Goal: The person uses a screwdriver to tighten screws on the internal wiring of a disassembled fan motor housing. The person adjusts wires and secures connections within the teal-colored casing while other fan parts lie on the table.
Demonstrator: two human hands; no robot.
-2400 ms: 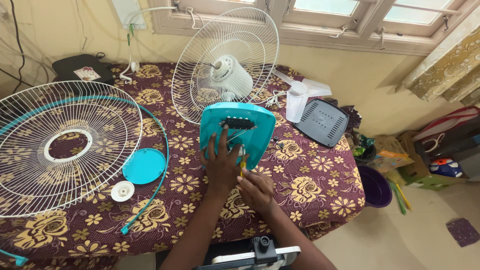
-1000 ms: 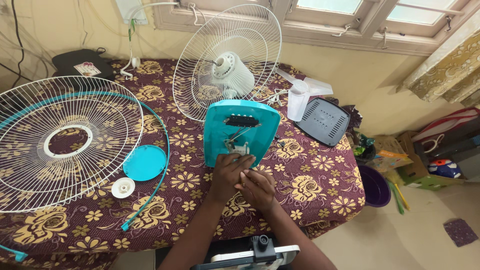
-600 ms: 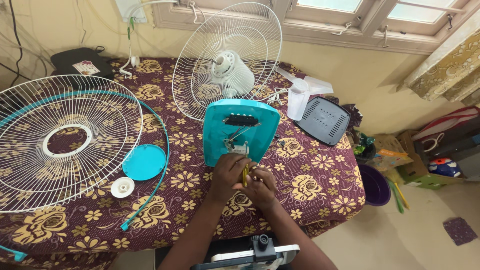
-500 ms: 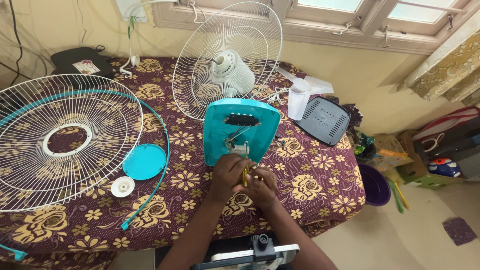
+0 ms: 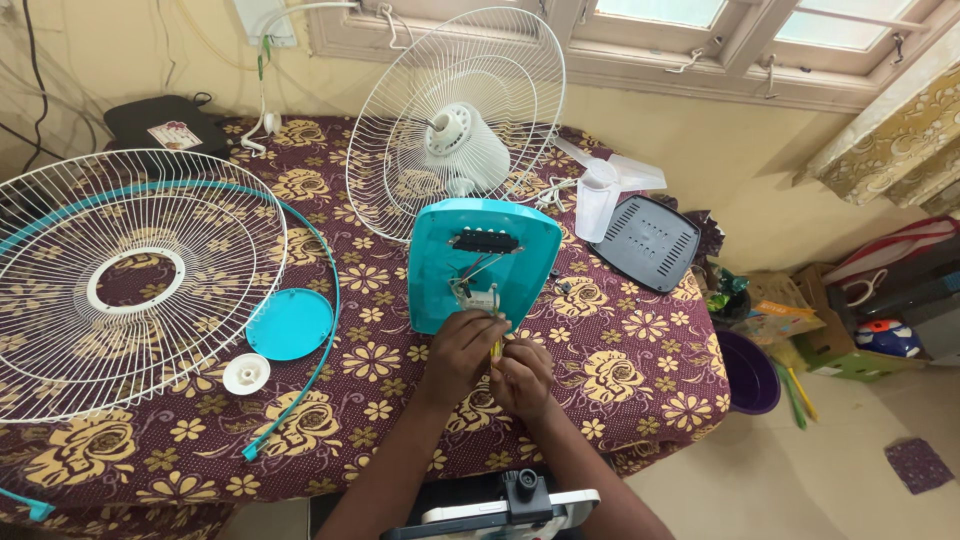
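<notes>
My left hand [image 5: 462, 352]: fingers curled against the lower edge of the turquoise plastic fan base [image 5: 482, 262], touching its exposed white wiring. My right hand [image 5: 522, 376]: clenched around a yellow-handled screwdriver [image 5: 495, 345], tip up toward the base. Base stands tilted on the maroon floral tablecloth [image 5: 620, 370], mid-table. Behind it: white wire rear grille with motor [image 5: 455, 125]. Left: white wire front grille [image 5: 125, 280], round turquoise cap [image 5: 289, 324].
</notes>
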